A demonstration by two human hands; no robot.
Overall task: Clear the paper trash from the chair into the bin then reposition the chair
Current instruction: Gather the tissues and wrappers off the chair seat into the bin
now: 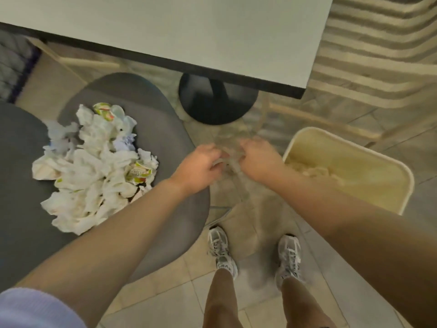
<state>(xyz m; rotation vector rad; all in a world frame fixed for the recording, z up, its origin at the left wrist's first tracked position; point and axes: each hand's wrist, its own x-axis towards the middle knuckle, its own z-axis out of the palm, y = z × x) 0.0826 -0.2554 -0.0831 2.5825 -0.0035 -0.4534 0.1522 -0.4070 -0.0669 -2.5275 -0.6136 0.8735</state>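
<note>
A view from above, looking down at a person's two bare arms and two legs. Both hands meet in the middle, over the tiled floor (151, 292). The left hand (197, 168) and the right hand (259, 159) each have fingers curled in, pinching the edges of one clear plastic bag (230, 147) held between them; the bag is see-through and blurred, so its full outline is hard to make out.

To the left is one grey upholstered chair (163, 129), its seat partly under the left forearm. On the seat lies one loose pile of crumpled paper trash (94, 166): mostly white tissues and napkins, with at least two printed wrappers in green and red among them. The separate pieces are too tangled to count.

To the right, just beside the right hand, stands one cream-coloured bin (387, 169), with some crumpled paper already inside it.

Above, one white table (212, 31) with a dark edge stands on one round black base (212, 102). Below are two grey-and-white trainers (221, 252).
</note>
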